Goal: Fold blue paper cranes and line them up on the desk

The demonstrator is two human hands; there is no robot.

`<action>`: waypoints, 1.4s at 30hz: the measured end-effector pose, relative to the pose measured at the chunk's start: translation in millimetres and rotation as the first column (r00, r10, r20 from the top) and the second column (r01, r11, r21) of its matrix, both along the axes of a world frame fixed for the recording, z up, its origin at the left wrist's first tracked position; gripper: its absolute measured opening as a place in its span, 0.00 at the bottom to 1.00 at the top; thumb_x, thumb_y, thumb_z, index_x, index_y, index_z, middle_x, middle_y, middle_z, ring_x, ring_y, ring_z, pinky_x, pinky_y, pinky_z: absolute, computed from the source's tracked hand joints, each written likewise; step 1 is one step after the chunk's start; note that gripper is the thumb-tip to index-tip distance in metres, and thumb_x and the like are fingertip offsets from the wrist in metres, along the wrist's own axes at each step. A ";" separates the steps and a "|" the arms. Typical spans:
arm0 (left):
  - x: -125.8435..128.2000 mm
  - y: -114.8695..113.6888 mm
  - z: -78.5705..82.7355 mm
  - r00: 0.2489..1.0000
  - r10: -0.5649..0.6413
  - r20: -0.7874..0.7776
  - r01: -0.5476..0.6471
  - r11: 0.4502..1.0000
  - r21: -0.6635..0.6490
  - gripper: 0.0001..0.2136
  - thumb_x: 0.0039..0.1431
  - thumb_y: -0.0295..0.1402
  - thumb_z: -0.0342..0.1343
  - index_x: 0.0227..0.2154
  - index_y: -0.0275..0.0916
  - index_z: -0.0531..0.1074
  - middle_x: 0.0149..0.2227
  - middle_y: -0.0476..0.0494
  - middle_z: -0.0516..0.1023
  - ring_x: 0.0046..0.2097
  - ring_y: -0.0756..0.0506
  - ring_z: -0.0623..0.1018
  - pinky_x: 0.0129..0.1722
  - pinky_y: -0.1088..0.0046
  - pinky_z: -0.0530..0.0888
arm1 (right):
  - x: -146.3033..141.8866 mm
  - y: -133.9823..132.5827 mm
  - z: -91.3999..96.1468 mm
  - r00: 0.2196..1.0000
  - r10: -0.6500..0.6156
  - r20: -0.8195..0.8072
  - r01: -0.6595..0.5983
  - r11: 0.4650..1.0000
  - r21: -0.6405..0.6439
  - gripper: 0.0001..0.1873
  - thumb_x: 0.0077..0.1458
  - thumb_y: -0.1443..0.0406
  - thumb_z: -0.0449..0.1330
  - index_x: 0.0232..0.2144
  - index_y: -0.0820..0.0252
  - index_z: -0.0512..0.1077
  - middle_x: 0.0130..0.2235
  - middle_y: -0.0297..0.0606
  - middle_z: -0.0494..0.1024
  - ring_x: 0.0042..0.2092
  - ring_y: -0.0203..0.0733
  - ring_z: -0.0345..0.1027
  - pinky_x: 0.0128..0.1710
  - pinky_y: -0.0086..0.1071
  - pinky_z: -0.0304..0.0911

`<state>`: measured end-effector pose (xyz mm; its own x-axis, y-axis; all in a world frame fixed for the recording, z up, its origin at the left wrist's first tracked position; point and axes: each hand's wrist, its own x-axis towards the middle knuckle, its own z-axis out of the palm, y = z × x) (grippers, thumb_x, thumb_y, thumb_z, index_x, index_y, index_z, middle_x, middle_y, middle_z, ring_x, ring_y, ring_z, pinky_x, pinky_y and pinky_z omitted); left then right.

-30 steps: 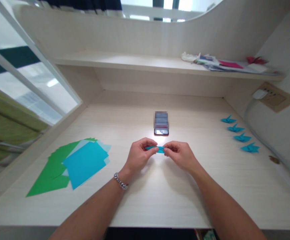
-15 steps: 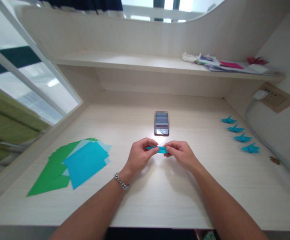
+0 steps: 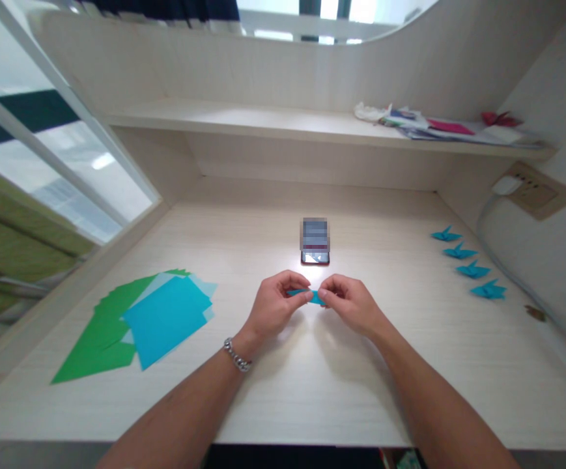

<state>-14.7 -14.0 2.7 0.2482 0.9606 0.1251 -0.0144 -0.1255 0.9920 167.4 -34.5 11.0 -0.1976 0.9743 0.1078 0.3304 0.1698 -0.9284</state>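
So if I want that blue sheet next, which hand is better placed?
Probably your left hand: the blue sheet lies on that side, nearer it than your right hand, though both pinch the folded paper.

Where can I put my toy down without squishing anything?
The desk has room between the phone and the blue paper birds, and left of the phone, behind the green and blue sheets. It's crowded just this side of the phone, where the left hand and right hand pinch folded blue paper.
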 end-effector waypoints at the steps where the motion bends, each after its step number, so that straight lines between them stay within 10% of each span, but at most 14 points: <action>1: 0.1 0.1 -0.7 1.000 -0.006 0.000 0.006 1.000 -0.001 0.08 0.47 0.28 0.66 0.30 0.35 0.75 0.30 0.46 0.79 0.31 0.49 0.77 0.34 0.74 0.75 | -0.8 -0.3 0.2 1.000 0.003 0.013 -0.003 1.000 0.017 0.06 0.54 0.62 0.60 0.31 0.60 0.73 0.30 0.36 0.77 0.32 0.38 0.69 0.32 0.30 0.62; 42: -1.0 1.1 4.0 1.000 -0.031 0.006 0.031 1.000 -0.003 0.10 0.51 0.29 0.63 0.37 0.35 0.73 0.29 0.45 0.78 0.32 0.48 0.78 0.34 0.72 0.75 | -8.5 -2.1 0.8 0.998 0.010 0.068 -0.013 0.999 0.045 0.09 0.55 0.62 0.58 0.26 0.60 0.72 0.27 0.34 0.74 0.29 0.36 0.64 0.29 0.29 0.58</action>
